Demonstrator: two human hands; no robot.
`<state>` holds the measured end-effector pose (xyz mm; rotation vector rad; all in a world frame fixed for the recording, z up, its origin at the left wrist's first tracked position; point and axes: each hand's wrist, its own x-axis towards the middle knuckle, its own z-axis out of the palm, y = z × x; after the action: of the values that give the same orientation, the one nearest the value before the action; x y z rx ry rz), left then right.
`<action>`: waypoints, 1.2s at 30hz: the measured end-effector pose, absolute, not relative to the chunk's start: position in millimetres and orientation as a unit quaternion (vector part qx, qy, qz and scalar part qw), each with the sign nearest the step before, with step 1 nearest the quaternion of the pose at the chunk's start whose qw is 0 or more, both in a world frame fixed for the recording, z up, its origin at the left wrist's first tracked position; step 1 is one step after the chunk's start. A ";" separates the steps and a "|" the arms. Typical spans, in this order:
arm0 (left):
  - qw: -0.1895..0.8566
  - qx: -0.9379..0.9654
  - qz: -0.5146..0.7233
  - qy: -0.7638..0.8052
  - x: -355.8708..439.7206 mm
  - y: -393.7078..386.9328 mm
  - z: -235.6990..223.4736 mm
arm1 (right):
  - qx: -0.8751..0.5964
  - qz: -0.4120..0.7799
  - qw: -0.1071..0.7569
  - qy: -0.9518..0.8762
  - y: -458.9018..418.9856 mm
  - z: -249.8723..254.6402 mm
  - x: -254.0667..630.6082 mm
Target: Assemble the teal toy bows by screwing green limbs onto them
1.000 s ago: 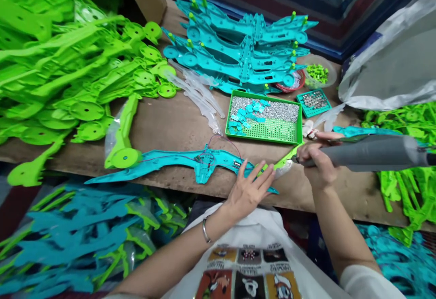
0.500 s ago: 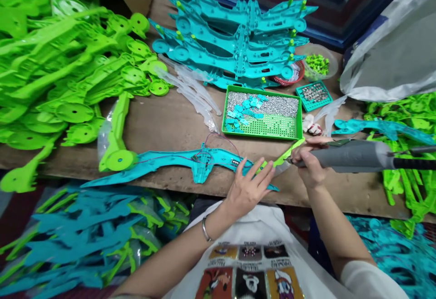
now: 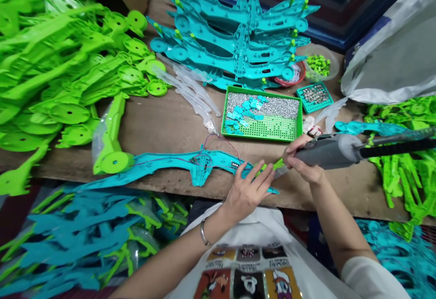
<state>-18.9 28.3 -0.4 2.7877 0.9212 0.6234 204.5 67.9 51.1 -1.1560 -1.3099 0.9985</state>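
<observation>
A blue plastic toy bow half (image 3: pixel 173 162) lies along the front of the bench, thin red and dark wires looping over its middle. My left hand (image 3: pixel 245 193) rests on its right end with fingers stretched and spread. Under those fingertips a green limb piece (image 3: pixel 267 170) joins the blue part. My right hand (image 3: pixel 303 160) is wrapped round a grey power screwdriver (image 3: pixel 327 150), held almost level and pointing left at the green piece; its tip is hidden by my fingers. At the bow's left end sits another green limb piece (image 3: pixel 116 147) with a round disc.
Behind the bow stands a green tray (image 3: pixel 262 136) of screws and small blue parts. Stacked blue bow halves (image 3: pixel 235 56) lie farther back. Green parts (image 3: pixel 68 72) heap up at left, more (image 3: pixel 397 172) at right. A small teal basket (image 3: pixel 314 97) holds metal pieces.
My right hand and the screwdriver have shifted slightly left along the green limb piece, now covering more of it. My left hand stays in place on the bow.
</observation>
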 end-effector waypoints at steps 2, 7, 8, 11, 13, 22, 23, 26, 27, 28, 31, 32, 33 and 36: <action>0.069 0.927 0.208 0.304 -19.4 28.3 0.1 | -0.442 0.403 0.582 -0.551 84.1 61.2 206.2; 0.068 0.926 0.213 0.305 -20.0 28.7 -0.7 | -0.431 0.236 0.737 -0.463 128.3 61.5 213.4; 0.069 0.926 0.214 0.304 -20.0 28.8 -1.2 | -0.442 0.226 0.739 -0.455 133.4 57.3 214.9; 0.075 0.926 0.209 0.304 -20.1 28.9 -2.5 | -0.472 0.215 0.729 -0.447 139.8 43.4 217.7; 0.081 0.927 0.204 0.305 -20.3 28.8 -3.1 | -0.481 0.211 0.725 -0.446 140.2 37.0 218.2; 0.082 0.927 0.204 0.305 -20.7 29.8 -1.6 | -0.519 0.244 0.690 -0.441 141.2 33.0 221.2; 0.081 0.927 0.204 0.305 -20.6 29.9 -1.2 | -0.525 0.245 0.685 -0.442 140.7 32.6 221.5; 0.082 0.927 0.203 0.305 -20.4 30.0 -0.1 | -0.535 0.243 0.671 -0.452 139.5 32.1 222.1; 0.083 0.927 0.202 0.305 -20.4 30.0 0.3 | -0.535 0.243 0.668 -0.457 139.2 32.4 222.1; 0.084 0.927 0.202 0.305 -20.3 30.0 0.6 | -0.533 0.242 0.667 -0.461 139.1 32.9 221.9; 0.084 0.927 0.203 0.304 -20.3 30.2 1.2 | -0.516 0.233 0.682 -0.462 139.1 34.9 220.4; 0.084 0.927 0.204 0.303 -20.3 30.3 1.4 | -0.510 0.230 0.690 -0.460 139.2 35.4 219.8; 0.084 0.927 0.203 0.303 -20.4 30.4 1.5 | -0.505 0.227 0.697 -0.456 139.2 35.7 219.4; 0.084 0.928 0.203 0.302 -20.6 30.4 1.5 | -0.506 0.223 0.701 -0.450 139.1 35.3 219.5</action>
<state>-20.6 30.4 1.5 2.7685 0.9026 0.6063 219.5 139.1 35.3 -1.1267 -1.0029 0.4960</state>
